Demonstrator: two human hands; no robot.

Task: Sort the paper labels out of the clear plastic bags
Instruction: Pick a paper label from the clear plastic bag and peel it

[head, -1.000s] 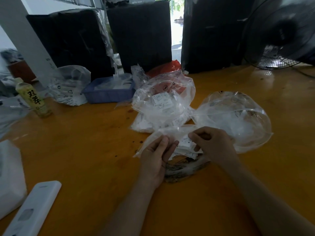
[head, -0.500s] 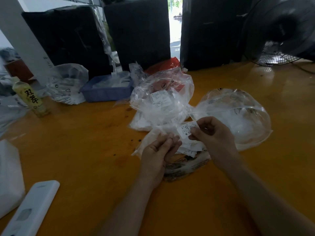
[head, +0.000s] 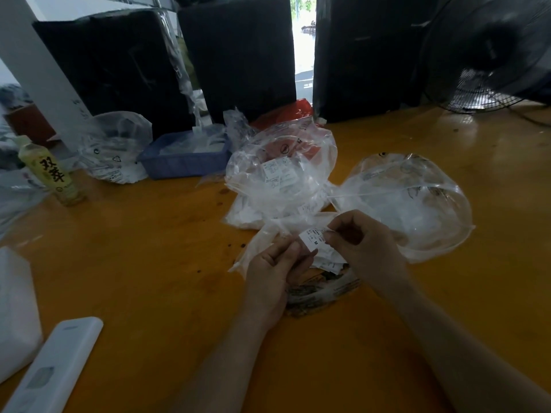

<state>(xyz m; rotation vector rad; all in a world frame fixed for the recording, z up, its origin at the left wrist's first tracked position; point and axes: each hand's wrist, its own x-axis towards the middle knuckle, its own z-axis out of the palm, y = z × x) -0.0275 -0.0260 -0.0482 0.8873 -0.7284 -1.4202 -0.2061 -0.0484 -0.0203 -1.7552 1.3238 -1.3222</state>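
Note:
My right hand (head: 362, 242) pinches a small white paper label (head: 313, 239) printed with an M, held just above a flat clear bag (head: 268, 236) on the orange table. My left hand (head: 274, 269) lies on that bag, and its fingertips touch the label's lower left corner. A small heap of white labels (head: 329, 262) lies under the hands. Behind them stand two puffed clear bags: one (head: 280, 171) with labels inside, the other (head: 408, 201) to the right.
A blue tray (head: 185, 156) with plastic sits behind, next to another clear bag (head: 114, 147) and a drink bottle (head: 50, 171). A white remote (head: 52, 365) lies front left. Black bundles (head: 238, 52) line the back, with a fan (head: 492, 52) at right.
My right hand pulled a label up out of the heap, lifted it, then brought it down toward my left fingers. My left hand stayed on the flat bag.

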